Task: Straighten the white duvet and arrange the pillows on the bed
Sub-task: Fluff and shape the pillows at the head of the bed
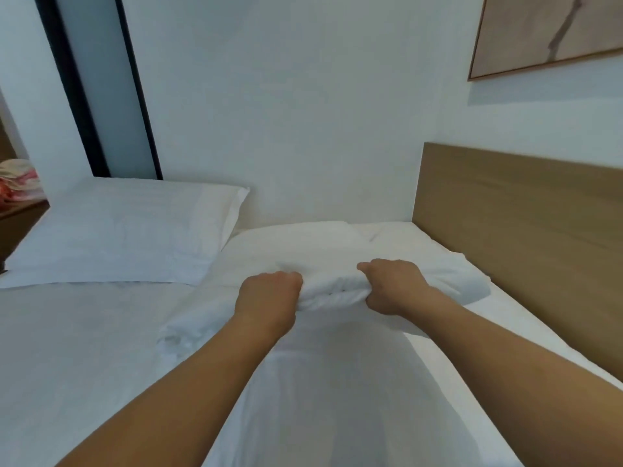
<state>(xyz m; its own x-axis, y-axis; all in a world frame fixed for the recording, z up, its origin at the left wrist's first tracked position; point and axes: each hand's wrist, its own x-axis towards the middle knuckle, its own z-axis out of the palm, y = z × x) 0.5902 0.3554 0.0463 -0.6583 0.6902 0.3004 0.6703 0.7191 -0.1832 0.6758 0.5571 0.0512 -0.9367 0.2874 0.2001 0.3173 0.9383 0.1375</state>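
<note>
Head view looks down on a white-sheeted bed [67, 348], where both hands grip one bunched fold of the white duvet [332, 293]. The left hand [268, 298] clenches the fold's left end, knuckles up; the right hand [392, 286] clenches its right end, thumb curled over the cloth. Between them the fabric gathers into soft horizontal creases, and below them it runs smooth toward the camera. A plump white rectangular pillow [114, 230] lies at far left against the wall. A flat tan wooden headboard [519, 224] stands along the right.
</note>
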